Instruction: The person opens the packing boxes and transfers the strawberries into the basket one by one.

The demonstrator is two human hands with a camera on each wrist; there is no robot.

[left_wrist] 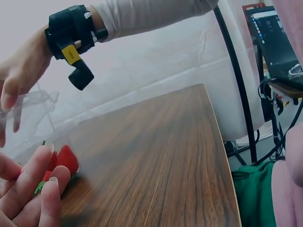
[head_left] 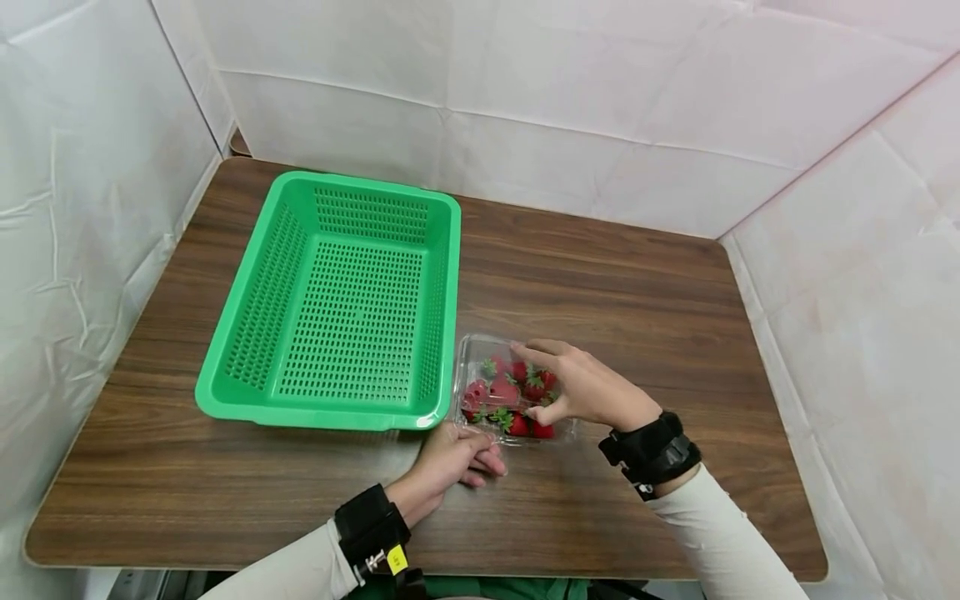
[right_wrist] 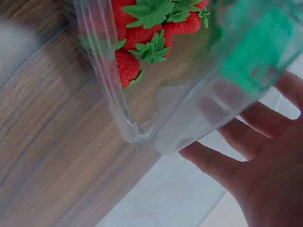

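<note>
A clear plastic clamshell box (head_left: 480, 350) of red strawberries (head_left: 504, 390) with green leaves sits on the table, right of the green basket. Its see-through lid (right_wrist: 203, 104) is tilted up in the right wrist view. My right hand (head_left: 592, 387) reaches over the box, and its spread, fairly straight fingers (right_wrist: 213, 161) touch the lid's outer side. At the box's front-left corner lies my left hand (head_left: 453, 462), fingers loosely bent. Strawberries (left_wrist: 66, 160) show just behind those fingers in the left wrist view; whether the hand touches the box I cannot tell.
A green perforated plastic basket (head_left: 442, 317) stands close by the box's left side. Under both is a brown wooden table (head_left: 637, 517) with rounded corners. White sheeting (head_left: 540, 158) hangs along its back and sides. A screen (left_wrist: 274, 40) appears beyond in the left wrist view.
</note>
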